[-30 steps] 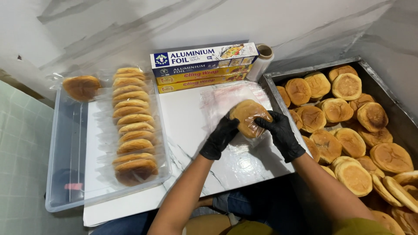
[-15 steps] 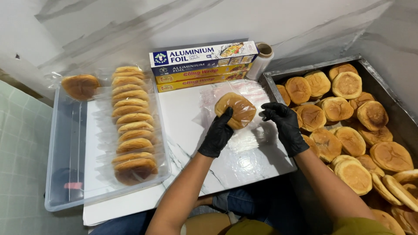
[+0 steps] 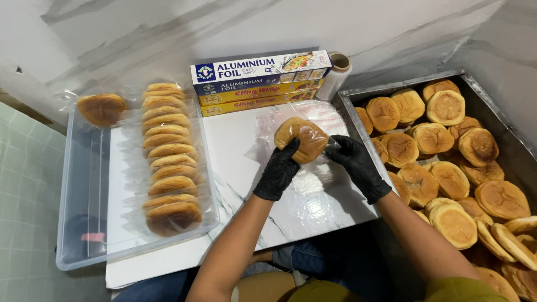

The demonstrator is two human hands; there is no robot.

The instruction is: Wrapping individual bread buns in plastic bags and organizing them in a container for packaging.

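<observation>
Wrapping a bun on my white marble-look board, walls marbled too.
Clear tub (image 3: 84, 184) holds eleven wrapped buns; my left hand (image 3: 278, 170) and right hand (image 3: 358, 165) grip one film-covered bun (image 3: 302, 138); three boxes (image 3: 260, 81) behind, metal tray (image 3: 403, 86) right.

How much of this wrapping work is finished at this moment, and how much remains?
Done: about a dozen wrapped buns stand in a row in the clear plastic bin, one more in its corner. In hand: the left hand and right hand, both in black gloves, hold one bun in cling film. Left: the metal tray holds many unwrapped buns.
</observation>
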